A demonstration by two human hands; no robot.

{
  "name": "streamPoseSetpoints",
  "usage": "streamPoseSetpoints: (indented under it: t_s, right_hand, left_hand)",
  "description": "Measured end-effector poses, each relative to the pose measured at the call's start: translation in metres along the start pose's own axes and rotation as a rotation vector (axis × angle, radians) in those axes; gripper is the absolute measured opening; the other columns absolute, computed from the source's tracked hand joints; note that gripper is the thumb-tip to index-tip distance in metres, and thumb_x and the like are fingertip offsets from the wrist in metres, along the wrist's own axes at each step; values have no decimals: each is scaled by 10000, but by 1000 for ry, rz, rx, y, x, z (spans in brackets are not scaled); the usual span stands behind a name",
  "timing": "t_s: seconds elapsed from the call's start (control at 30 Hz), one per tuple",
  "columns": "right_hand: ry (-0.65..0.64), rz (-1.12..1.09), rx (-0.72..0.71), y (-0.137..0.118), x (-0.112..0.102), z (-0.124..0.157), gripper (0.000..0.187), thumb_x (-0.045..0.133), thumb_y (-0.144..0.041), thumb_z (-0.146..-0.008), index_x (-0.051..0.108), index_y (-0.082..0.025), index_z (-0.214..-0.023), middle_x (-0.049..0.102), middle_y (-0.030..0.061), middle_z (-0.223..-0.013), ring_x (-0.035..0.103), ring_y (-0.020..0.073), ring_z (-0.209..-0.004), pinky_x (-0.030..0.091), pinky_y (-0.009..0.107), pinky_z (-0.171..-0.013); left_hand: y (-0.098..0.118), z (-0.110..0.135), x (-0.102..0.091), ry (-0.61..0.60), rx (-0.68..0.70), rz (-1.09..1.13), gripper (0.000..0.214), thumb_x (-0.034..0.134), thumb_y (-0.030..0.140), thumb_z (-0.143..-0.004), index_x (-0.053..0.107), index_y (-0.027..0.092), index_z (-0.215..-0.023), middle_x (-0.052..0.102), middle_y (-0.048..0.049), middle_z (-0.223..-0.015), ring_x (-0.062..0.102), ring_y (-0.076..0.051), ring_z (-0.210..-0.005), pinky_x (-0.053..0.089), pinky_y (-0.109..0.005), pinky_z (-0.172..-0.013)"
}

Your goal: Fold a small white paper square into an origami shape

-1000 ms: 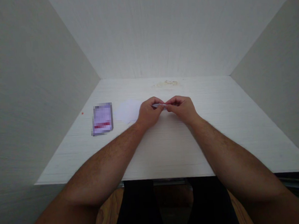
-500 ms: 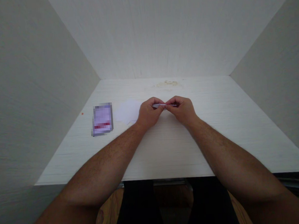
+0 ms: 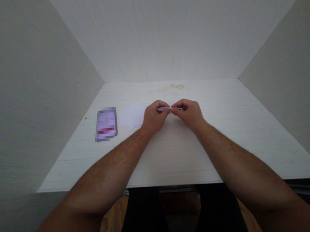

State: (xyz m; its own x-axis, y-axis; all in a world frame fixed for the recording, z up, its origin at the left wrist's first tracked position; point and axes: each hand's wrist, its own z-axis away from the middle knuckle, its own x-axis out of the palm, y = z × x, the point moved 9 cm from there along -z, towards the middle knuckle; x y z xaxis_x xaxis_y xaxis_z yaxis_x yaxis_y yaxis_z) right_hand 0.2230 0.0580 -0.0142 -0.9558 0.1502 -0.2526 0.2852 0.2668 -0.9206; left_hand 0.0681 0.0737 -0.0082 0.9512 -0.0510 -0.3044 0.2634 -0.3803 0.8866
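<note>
Between my two hands is a thin folded piece of white paper, seen almost edge-on. My left hand pinches its left part between thumb and fingers. On the other side my right hand pinches the right part the same way. The fingertips of both hands nearly meet at the middle of the paper, which hides most of its shape. White paper sheets lie overlapping on the table just left of my left hand, partly behind it.
A purple, pixelated flat item with a red stripe lies farther left on the white table. A tiny orange spot is near the left wall. Yellowish stains mark the table toward the back wall. Walls enclose the left, back and right.
My fingertips have drawn slightly apart at the middle, showing a bit more of the paper. Both hands keep their pinch and place otherwise.
</note>
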Motion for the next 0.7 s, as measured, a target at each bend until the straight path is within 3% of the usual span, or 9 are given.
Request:
streamPoseSetpoints:
  t_s: [0.4, 0.7]
  right_hand:
    - [13, 53, -16, -3, -2, 0, 171, 763, -353, -712, 709, -196, -751, 719, 23, -733, 620, 138, -661, 492, 300, -648]
    - [-35, -181, 151, 13, 6, -2, 144, 731, -325, -691, 681, -190, -703, 672, 1, -636, 617, 124, -592, 527, 293, -609]
  left_hand:
    - [-1, 0, 0, 0, -26, -18, 141, 724, 303, -727, 661, 187, -776, 650, 16, -680, 538, -101, -592, 436, -231, -568]
    - [1, 2, 3, -17, 11, -54, 56, 664, 227, -758, 653, 195, -803, 692, 14, -763, 592, -109, -650, 477, -240, -627]
